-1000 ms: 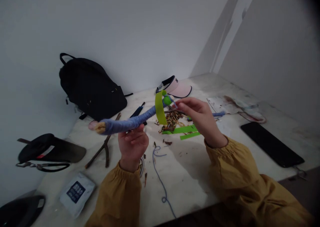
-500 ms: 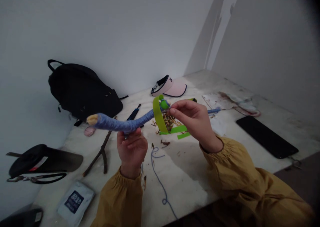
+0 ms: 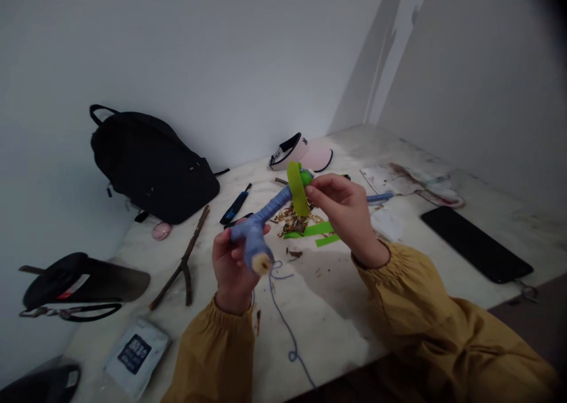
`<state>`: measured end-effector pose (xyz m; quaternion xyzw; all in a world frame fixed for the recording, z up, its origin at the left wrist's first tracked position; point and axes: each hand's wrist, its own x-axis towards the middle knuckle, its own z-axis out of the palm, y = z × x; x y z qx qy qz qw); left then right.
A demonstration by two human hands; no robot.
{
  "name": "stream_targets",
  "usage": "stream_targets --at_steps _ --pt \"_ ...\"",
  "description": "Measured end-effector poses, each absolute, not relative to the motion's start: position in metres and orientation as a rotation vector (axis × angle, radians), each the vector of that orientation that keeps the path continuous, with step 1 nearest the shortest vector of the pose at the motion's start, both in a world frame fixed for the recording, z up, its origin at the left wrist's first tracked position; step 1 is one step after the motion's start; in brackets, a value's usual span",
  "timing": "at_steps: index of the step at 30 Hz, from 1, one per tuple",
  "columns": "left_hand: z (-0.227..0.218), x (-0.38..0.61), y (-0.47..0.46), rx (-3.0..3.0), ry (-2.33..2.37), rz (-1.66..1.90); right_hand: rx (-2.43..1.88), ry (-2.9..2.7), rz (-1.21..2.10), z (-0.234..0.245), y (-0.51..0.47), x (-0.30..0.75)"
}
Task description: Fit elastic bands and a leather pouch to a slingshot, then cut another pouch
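My left hand [image 3: 235,267] is closed around a forked stick wrapped in blue yarn [image 3: 271,207], holding it above the table. The stick's bare wooden end points toward me. Near the far tip, a flat green band [image 3: 297,189] is wound around the stick, with a loose length hanging down. My right hand [image 3: 343,208] pinches the green band at that tip with thumb and forefinger. Whether those fingers also press on the wood is hidden. Below, cut green strips [image 3: 310,230] lie by a heap of bark shavings [image 3: 292,221].
A bare forked branch [image 3: 182,266], a blue utility knife [image 3: 235,205] and loose yarn [image 3: 283,317] lie on the table [image 3: 328,332]. Around them are a black backpack [image 3: 153,161], a pink visor [image 3: 305,153], a phone [image 3: 476,243], a dark tumbler [image 3: 106,280] and a white packet [image 3: 137,356].
The wrapped stick has turned in my left hand, so its near end swung from the left to point toward me. The hanging green band swung slightly right with the tip.
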<state>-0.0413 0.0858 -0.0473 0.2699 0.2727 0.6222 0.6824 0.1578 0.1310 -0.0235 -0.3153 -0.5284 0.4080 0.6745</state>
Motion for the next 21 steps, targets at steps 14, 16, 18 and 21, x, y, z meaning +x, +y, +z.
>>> stream_targets --at_steps 14,16,18,21 --pt "-0.047 -0.027 0.084 0.830 0.631 1.421 -0.732 -1.135 0.993 -0.024 0.133 0.157" --pt "-0.047 -0.023 0.083 0.900 0.667 1.481 -0.743 -1.233 1.044 -0.027 0.137 0.159" --pt "-0.048 -0.021 0.084 0.992 0.708 1.556 -0.803 -1.337 1.105 -0.029 0.144 0.161" --pt "-0.052 -0.021 0.083 1.165 0.794 1.658 -0.960 -1.408 1.088 -0.033 0.155 0.165"
